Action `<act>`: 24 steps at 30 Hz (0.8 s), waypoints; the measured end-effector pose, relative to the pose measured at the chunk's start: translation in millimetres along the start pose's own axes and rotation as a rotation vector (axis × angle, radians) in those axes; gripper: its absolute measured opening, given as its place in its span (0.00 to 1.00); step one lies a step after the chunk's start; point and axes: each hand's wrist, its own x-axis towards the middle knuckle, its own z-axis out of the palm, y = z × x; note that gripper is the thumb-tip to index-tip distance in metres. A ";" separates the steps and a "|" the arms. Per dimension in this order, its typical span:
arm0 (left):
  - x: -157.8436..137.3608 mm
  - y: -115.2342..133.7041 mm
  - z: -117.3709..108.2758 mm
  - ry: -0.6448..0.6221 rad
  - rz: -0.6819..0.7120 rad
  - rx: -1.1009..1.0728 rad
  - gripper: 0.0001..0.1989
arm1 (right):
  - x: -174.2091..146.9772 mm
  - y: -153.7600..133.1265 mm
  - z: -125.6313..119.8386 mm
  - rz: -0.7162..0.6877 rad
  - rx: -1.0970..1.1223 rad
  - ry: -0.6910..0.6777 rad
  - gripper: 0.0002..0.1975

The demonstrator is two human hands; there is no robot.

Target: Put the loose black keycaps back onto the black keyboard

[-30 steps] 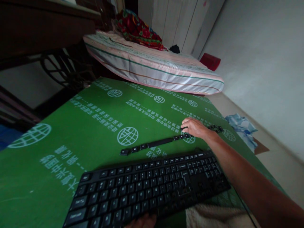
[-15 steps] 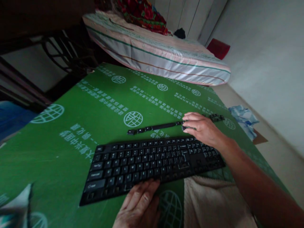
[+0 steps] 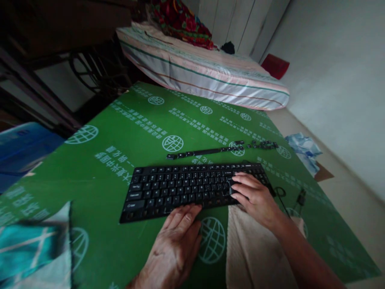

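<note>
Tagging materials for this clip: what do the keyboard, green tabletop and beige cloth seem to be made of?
Keyboard: likely matte black plastic, judging by its dull, evenly shaped keys.
Green tabletop: perhaps coated board, smooth, given its flat printed face; core unclear.
Beige cloth: dull fabric, shown by its soft folds; fibre unclear.

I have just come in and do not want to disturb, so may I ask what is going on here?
A person is working on a black keyboard at a green table. The left hand rests on its near edge, where some keys are missing. The right hand is at its right part; whether it holds a key cannot be seen. Beyond the keyboard lie a long black bar in a row of loose keys and a small cluster of keys.
</note>
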 end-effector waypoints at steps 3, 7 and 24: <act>0.5 3.3 -3.1 0.006 -0.031 -0.019 0.10 | -1.2 -9.8 5.6 0.004 0.016 0.005 0.07; 3.7 6.0 -7.7 -0.049 -0.002 -0.013 0.09 | 1.1 -20.0 11.7 -0.001 0.033 0.012 0.07; 6.0 7.5 -12.0 -0.068 0.002 -0.010 0.09 | 7.8 -23.1 17.8 -0.017 -0.064 -0.074 0.07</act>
